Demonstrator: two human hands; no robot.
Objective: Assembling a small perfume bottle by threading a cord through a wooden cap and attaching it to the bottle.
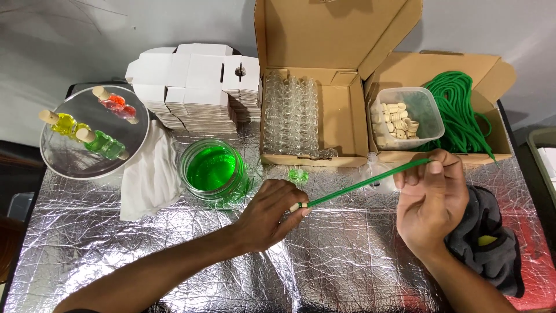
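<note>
Green cord [365,182] runs taut between both hands just in front of the clear-vial box [339,124], long axis slanting from low near the green jar [213,169] up toward the box w/ the green coil [460,113]. L hand [269,213] pinches the low end, fingertips shut on a small pale cork [296,206] at the cord tip, palm down, forearm coming in diagonal. R hand [431,200] grips the high end in curled fingers, thumb on top, wrist bent, sitting next to the dark cloth [489,237].
</note>
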